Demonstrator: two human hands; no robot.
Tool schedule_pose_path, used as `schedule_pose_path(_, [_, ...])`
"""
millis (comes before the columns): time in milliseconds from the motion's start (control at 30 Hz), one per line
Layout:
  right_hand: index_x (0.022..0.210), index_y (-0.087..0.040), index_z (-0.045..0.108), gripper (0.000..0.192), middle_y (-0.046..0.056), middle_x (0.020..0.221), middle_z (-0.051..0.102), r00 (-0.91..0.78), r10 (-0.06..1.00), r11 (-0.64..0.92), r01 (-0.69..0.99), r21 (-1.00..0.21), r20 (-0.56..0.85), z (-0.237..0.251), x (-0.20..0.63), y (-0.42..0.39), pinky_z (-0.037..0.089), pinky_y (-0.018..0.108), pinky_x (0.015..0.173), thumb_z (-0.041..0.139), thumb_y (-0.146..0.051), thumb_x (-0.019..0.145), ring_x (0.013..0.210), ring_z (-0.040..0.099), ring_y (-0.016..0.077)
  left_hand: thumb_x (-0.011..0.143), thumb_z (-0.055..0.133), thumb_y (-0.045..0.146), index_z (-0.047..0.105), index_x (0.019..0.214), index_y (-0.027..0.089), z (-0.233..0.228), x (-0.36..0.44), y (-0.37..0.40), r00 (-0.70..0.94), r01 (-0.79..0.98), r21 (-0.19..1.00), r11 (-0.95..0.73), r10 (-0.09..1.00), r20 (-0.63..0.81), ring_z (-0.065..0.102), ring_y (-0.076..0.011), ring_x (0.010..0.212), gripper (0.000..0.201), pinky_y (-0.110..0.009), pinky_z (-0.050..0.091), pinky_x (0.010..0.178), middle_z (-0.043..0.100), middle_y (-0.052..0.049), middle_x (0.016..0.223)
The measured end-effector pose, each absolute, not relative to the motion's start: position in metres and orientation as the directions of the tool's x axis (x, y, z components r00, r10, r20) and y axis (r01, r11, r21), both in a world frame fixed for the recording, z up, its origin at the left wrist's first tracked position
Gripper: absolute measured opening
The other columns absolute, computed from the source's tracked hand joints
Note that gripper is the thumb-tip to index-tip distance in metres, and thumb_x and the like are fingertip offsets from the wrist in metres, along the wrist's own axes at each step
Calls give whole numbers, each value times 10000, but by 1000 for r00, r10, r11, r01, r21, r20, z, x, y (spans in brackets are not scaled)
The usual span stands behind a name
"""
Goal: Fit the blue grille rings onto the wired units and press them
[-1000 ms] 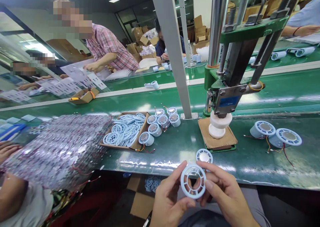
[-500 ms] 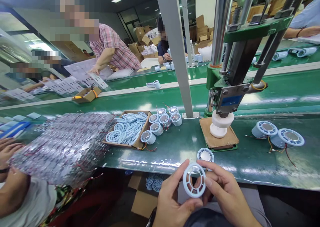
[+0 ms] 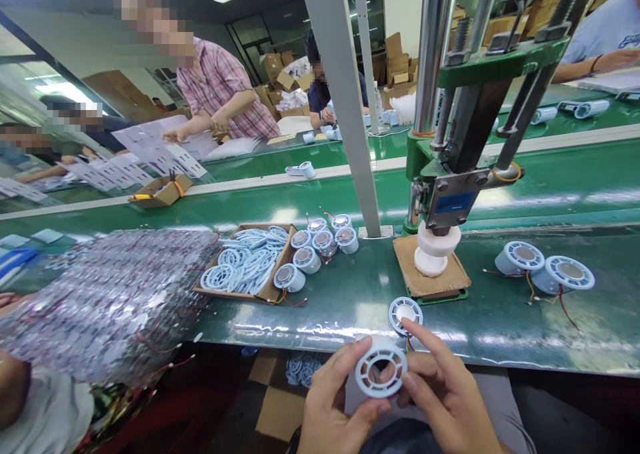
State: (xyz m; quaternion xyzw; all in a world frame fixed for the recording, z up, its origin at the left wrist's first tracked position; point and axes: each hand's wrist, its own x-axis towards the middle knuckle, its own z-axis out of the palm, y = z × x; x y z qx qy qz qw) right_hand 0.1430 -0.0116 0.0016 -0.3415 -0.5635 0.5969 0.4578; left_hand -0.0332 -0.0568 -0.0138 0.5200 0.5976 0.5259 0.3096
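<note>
Low at the near edge of the bench (image 3: 350, 301), a pale blue ring (image 3: 381, 371) is held flat-on between both hands, just off the green surface. Left hand (image 3: 330, 407) grips it from the left, thumb up along the rim and fingers curled beneath; right hand (image 3: 445, 394) pinches its right side, forefinger stretched out over the bench edge toward a round blue speaker (image 3: 405, 313) lying face up just beyond. Behind that speaker stands a green press (image 3: 465, 141), its white head (image 3: 434, 247) resting on a brown pad (image 3: 430, 281). Right of the press lie two more speakers (image 3: 545, 267) with red wires. Left of it, a cardboard tray (image 3: 245, 261) holds many loose rings, with a cluster of speakers (image 3: 320, 244) touching its right side. Further left lies a glittering bag (image 3: 105, 301), and a co-worker's sleeve (image 3: 45, 414) shows at the bottom corner. Across the belt, other people handle white sheets (image 3: 150, 151).
</note>
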Motion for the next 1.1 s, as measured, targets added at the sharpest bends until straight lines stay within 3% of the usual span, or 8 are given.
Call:
schedule_pose_path(100, [1495, -315, 420, 553, 33, 940, 779, -293, 881, 388, -2, -922, 371, -1, 144, -13, 600, 249, 800, 546, -189, 972, 799, 737, 144, 716, 831, 504, 771, 1128, 203, -18, -35, -58, -313, 309, 943, -123, 923, 223, 709, -282, 1033, 513, -336, 594, 900, 735, -148, 1168])
schedule_pose_path(167, [1544, -330, 324, 657, 30, 975, 783, -294, 832, 506, 56, -861, 470, -1, 144, -12, 599, 272, 851, 543, -132, 957, 847, 747, 157, 706, 842, 496, 773, 1116, 208, -18, -37, -58, -315, 317, 938, -141, 917, 244, 708, -286, 1033, 506, -342, 592, 904, 745, -143, 1143])
schedule_pose_path(367, [1579, -337, 179, 701, 12, 1015, 783, -292, 824, 518, 47, -854, 485, 0, 140, -12, 600, 272, 865, 494, -140, 984, 868, 752, 149, 684, 857, 492, 755, 1145, 197, -15, -36, -57, -298, 359, 920, -160, 914, 275, 721, -282, 965, 557, -344, 606, 858, 751, -143, 1120])
schedule_pose_path(533, [1582, -290, 175, 683, 25, 979, 787, -293, 805, 560, 91, -823, 515, -4, 139, -12, 597, 237, 830, 474, -135, 988, 831, 754, 139, 820, 770, 398, 698, 1216, 220, -4, -32, -48, -200, 512, 796, -324, 856, 477, 733, -246, 929, 440, -322, 611, 831, 761, -104, 1059])
schedule_pose_path(667, [1542, -273, 320, 642, 27, 991, 781, -270, 766, 640, 241, -730, 583, 1, 144, -3, 585, 237, 867, 528, -140, 949, 867, 746, 145, 828, 769, 249, 596, 1330, 242, 5, -38, -37, 1, 660, 588, -467, 784, 621, 735, -236, 927, 531, -322, 607, 847, 759, -86, 1033])
schedule_pose_path(800, [1322, -225, 587, 373, 34, 923, 762, -296, 774, 624, 203, -755, 560, 14, 147, 8, 592, 204, 746, 556, -227, 950, 735, 707, 126, 842, 729, 125, 565, 1363, 241, 5, -39, -35, 65, 711, 493, -501, 745, 664, 736, -227, 866, 559, -310, 611, 781, 761, -78, 960])
schedule_pose_path(933, [1079, -191, 698, 195, 43, 782, 746, -333, 791, 584, 159, -796, 514, 23, 145, 10, 569, 228, 654, 562, -217, 942, 641, 668, 138, 881, 700, 169, 529, 1424, 273, -1, -27, -41, 47, 688, 512, -514, 736, 675, 736, -226, 821, 579, -314, 605, 748, 768, -64, 910])
schedule_pose_path(1100, [1126, -219, 659, 271, 21, 825, 766, -308, 744, 645, 103, -757, 593, 23, 145, 8, 551, 219, 640, 600, -93, 893, 661, 680, 130, 890, 700, 329, 555, 1416, 291, -2, -19, -45, -106, 591, 655, -470, 760, 641, 715, -230, 819, 546, -326, 579, 782, 750, -66, 885])
